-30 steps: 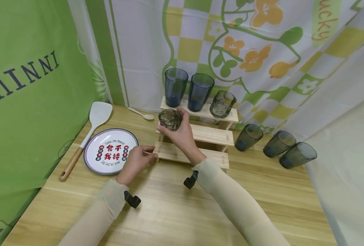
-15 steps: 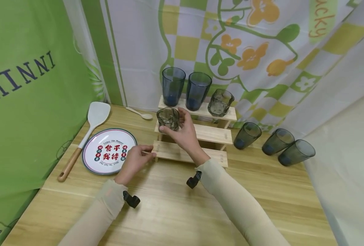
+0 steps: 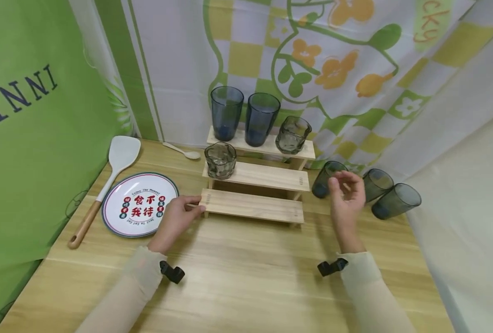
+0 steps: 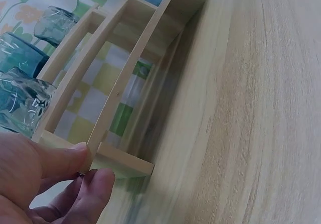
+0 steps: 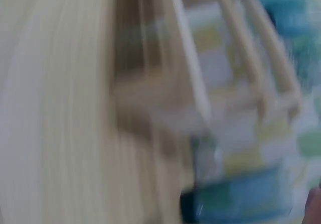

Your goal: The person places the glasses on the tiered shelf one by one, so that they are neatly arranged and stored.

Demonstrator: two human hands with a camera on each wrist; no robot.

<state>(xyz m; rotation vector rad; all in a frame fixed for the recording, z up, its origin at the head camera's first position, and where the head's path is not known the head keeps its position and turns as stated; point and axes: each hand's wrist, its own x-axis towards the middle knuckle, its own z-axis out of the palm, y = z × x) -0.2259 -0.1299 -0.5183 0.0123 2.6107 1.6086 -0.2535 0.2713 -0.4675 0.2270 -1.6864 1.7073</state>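
In the head view my left hand (image 3: 177,221) pinches the left end of the lowest shelf of a three-tier wooden rack (image 3: 252,206); the left wrist view shows thumb and fingertips at the board's corner. A short, wavy smoked glass (image 3: 220,163) stands at the left end of the middle shelf. Two tall blue glasses (image 3: 227,114) and another short wavy glass (image 3: 293,136) occupy the top shelf. My right hand (image 3: 348,200) is raised right of the rack, fingers loosely curved and holding nothing. It partly covers a dark tumbler (image 3: 320,184) in the head view.
Two more dark tumblers (image 3: 378,184) lean close together at the right. Left of the rack lie a plate (image 3: 117,222) with red characters, a white spatula (image 3: 123,152) with a wooden handle, and a small spoon (image 3: 184,151). Curtains close off the back and sides.
My right hand has let go of the short wavy glass, leaving it on the middle shelf, and has moved right toward the dark tumblers. My left hand keeps its pinch on the rack.
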